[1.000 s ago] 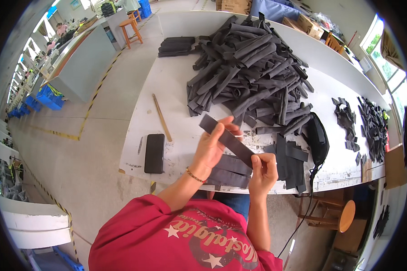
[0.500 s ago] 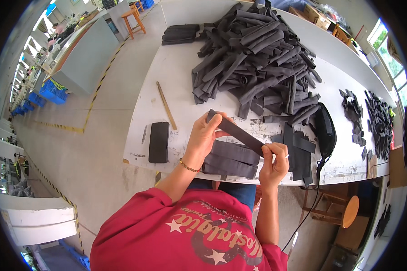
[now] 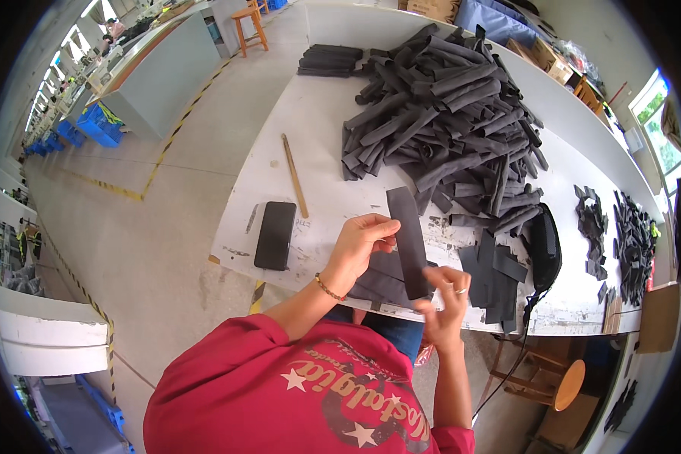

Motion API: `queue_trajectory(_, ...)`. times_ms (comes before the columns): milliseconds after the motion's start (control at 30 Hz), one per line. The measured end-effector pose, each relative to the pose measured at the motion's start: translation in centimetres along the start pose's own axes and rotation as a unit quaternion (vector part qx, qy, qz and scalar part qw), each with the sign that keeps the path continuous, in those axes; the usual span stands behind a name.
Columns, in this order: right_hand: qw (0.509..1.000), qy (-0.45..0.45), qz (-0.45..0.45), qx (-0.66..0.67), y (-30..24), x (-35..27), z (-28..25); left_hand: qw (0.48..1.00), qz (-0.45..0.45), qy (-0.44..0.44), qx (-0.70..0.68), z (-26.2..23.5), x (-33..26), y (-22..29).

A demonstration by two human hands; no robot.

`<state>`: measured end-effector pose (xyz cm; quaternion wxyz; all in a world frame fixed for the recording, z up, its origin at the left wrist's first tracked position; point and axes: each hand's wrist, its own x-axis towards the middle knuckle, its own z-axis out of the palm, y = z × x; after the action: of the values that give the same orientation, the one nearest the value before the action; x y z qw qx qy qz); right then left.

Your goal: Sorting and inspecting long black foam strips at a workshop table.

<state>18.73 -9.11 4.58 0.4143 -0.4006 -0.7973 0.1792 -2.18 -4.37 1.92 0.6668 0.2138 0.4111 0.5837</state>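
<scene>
My left hand (image 3: pixel 365 244) pinches a dark grey fabric strip (image 3: pixel 407 240) by its left edge, near the upper part. The strip hangs almost upright over the table. My right hand (image 3: pixel 448 304), a little blurred, is at the strip's lower end with thumb and fingers apart; whether a fingertip touches the fabric cannot be made out. Below the strip, a stack of similar flat strips (image 3: pixel 374 281) lies at the table's near edge, partly hidden by my hands.
A big heap of dark rolled fabric pieces (image 3: pixel 446 113) covers the far table (image 3: pixel 272 170). At left lie a phone (image 3: pixel 275 236) and a thin wooden stick (image 3: pixel 295 178). Flat dark pieces (image 3: pixel 495 276), a black pouch-like item (image 3: pixel 545 250) and a cord (image 3: pixel 518 356) are at right.
The strip has turned from a slant to nearly upright. My right hand has moved down and its fingers have come apart from their pinch; my left hand still pinches the strip.
</scene>
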Motion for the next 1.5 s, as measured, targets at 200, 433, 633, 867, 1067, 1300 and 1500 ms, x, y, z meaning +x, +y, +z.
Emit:
queue_trajectory(200, 0.868, 0.050, 0.342, 0.357, 1.4, 2.0, 0.8, 0.995, -0.003, -0.075, 0.060, 1.6, -0.7, -1.5)
queue_trajectory(433, 0.730, 0.074, 0.382, 0.562, 3.2, 0.6, 2.6, 0.981, -0.038, -0.160, 0.101, 1.9, -0.2, -1.8)
queue_trajectory(633, 0.775, 0.067, 0.390, 0.492, 3.2, 0.5, 2.9, 0.982, -0.003, -0.100, 0.157, 1.1, 1.2, -1.9)
queue_trajectory(867, 0.787, 0.059, 0.391, 0.473, 2.9, 0.6, 2.7, 0.983, -0.004, -0.141, 0.120, 0.5, 0.7, -2.0)
queue_trajectory(1067, 0.890, -0.062, 0.345, 0.291, 1.9, 1.5, 1.4, 0.973, 0.066, -0.125, 0.184, -0.5, 0.9, -0.6)
queue_trajectory(1300, 0.838, -0.158, 0.397, 0.340, 2.3, -1.3, -0.7, 0.981, 0.139, 0.040, 0.130, -2.4, -3.4, 0.7)
queue_trajectory(1500, 0.866, -0.102, 0.427, 0.240, 2.5, -4.2, 0.6, 0.957, 0.096, 0.119, 0.247, -6.4, -7.9, -4.2)
